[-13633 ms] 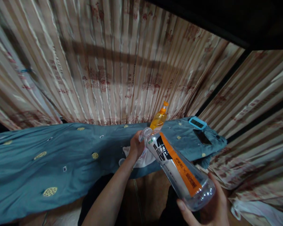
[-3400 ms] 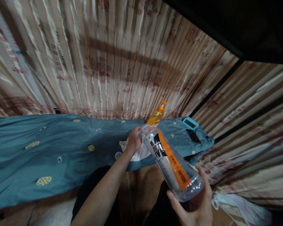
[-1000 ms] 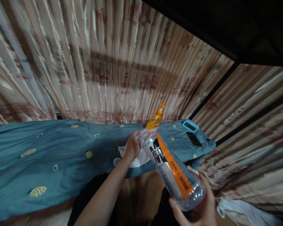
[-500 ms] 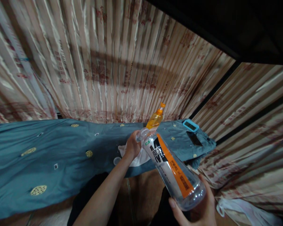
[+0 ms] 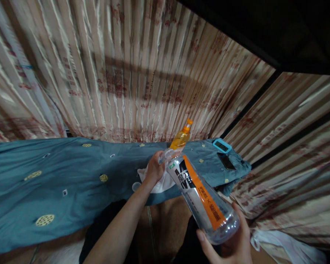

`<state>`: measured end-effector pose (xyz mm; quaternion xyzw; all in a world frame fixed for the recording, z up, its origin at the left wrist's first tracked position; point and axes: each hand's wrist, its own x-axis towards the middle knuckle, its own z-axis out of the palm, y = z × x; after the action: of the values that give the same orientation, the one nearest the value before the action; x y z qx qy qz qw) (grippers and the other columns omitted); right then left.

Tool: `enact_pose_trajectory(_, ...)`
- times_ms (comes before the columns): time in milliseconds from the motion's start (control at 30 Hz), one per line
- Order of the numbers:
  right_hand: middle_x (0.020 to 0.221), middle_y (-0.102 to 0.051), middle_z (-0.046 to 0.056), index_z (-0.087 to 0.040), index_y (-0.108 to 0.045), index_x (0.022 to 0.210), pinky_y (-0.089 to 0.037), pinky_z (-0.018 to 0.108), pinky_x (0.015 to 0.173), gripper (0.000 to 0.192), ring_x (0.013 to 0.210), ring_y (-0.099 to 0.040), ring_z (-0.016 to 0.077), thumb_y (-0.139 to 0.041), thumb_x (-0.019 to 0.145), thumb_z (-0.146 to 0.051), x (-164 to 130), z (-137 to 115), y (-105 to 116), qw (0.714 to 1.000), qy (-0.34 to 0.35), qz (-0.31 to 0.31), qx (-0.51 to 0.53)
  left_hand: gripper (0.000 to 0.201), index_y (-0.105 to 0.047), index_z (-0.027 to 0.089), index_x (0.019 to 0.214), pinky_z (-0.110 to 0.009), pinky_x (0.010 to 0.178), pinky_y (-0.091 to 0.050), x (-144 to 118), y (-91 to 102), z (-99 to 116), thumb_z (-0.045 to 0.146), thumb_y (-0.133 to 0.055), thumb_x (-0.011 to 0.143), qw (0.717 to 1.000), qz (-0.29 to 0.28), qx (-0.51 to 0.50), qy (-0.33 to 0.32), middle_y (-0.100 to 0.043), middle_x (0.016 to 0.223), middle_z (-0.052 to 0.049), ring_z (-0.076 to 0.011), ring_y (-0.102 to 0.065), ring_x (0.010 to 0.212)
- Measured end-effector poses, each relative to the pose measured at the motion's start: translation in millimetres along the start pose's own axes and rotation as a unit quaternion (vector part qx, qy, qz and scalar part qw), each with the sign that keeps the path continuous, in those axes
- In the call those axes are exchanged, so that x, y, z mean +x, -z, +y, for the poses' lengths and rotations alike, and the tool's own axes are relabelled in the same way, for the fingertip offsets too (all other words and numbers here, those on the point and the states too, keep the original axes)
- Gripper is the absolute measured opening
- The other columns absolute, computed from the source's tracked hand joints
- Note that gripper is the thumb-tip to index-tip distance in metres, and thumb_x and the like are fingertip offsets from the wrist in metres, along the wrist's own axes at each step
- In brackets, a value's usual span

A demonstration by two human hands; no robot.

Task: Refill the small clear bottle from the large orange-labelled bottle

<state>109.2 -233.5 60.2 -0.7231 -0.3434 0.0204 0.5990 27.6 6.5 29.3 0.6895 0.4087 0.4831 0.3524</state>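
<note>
Bottle (image 5: 205, 200), clear, orange-labelled, held tilted; landmark. Right hand (image 5: 232, 244): nearest, curled round its base. Left hand (image 5: 154, 169): at its mouth, fingers apparently pinching a small clear piece (image 5: 164, 156). White cloth (image 5: 165, 184): beside its neck. Amber pump bottle (image 5: 180, 139): beyond its mouth. Step, as judged: likely pouring; flow not discernible. Next move calls for steady tilt, mouth kept aligned.

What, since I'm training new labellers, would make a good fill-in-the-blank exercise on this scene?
The right grip holds the clear bottle, whose diagonal stripe is ____.
The dotted ovals printed on the cloth are ____.
The device lying on the cloth has a ____ frame.

Missing words: orange; yellow; blue.
</note>
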Motion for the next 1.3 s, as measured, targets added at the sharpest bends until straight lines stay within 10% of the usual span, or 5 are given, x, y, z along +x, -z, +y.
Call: enact_pose_trajectory(1300, 0.143, -0.041, 0.019, -0.018, -0.028, 0.146, -0.041, 0.048, 0.105, 0.102, 0.128, -0.047, 0.0318, -0.08, 0.062, -0.045, -5.5, 7.8, 3.9, 1.0, -0.007, -0.007, 0.008, 0.024, -0.061, 0.017, 0.1, -0.036, 0.086, -0.051, 1.6, 0.4, -0.5, 0.033, -0.056, 0.083, 1.0, -0.008, 0.022, -0.013, -0.07, 0.102, -0.009, -0.0244, -0.065, 0.095)
